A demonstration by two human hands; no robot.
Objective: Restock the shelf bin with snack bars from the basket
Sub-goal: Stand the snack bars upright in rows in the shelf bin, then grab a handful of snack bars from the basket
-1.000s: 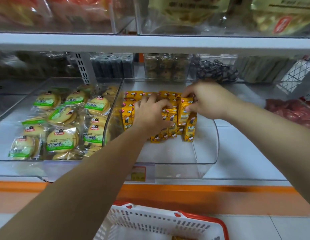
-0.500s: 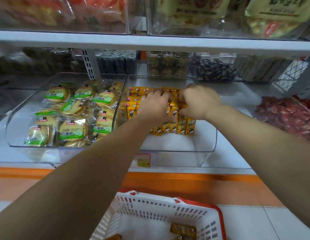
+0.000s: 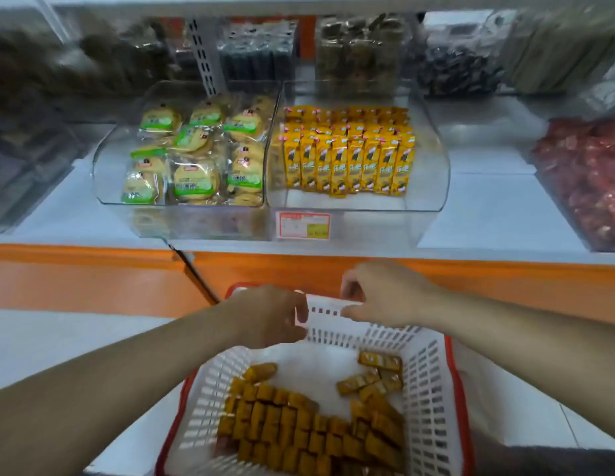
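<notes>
A clear shelf bin (image 3: 433, 187) holds upright rows of yellow snack bars (image 3: 349, 166). Below it on the floor stands a white basket with a red rim (image 3: 433, 383), and several more yellow snack bars (image 3: 299, 427) lie loose inside. Both of my hands hover above the basket's far edge and hold nothing. My left hand (image 3: 271, 316) has loosely curled fingers. My right hand (image 3: 385, 293) is also loosely curled, thumb and fingers apart.
A second clear bin (image 3: 106, 187) to the left holds round green-labelled cakes (image 3: 192, 152). A price tag (image 3: 303, 225) sits on the bin front. Red packets (image 3: 587, 180) fill a bin at the right. An orange shelf front (image 3: 93, 283) runs below.
Both hands have left the snack bars in the shelf bin and come down to the basket. The view has tilted down, so the basket's contents now show.
</notes>
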